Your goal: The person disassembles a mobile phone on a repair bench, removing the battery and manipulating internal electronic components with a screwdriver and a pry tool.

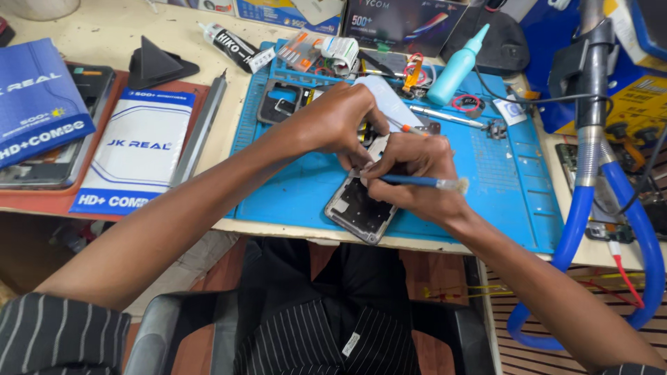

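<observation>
Hands meet over an opened phone [361, 206] that lies tilted on a blue work mat [514, 187], its lower end near the mat's front edge. The left hand [338, 119] comes in from the left and bends down onto the upper end of the phone, fingers curled close and pinching something small there; what it pinches is too small to tell. The right hand [417, 177] is closed around a thin blue-handled brush [424, 182], which lies across the fingers with its pale bristles pointing to the right, away from the phone. This hand rests on the upper right part of the phone, just beside the left hand.

Behind the hands, a teal squeeze bottle [456, 66] with a pointed nozzle stands tilted at the far side of the mat, and a metal tool [445, 117] lies flat near it. Two flat packages, blue and white [135, 149], sit on the table well to the left of the mat, with a grey metal ruler [201, 132] between them and the mat. A thick blue hose [643, 229] loops at the right edge.
</observation>
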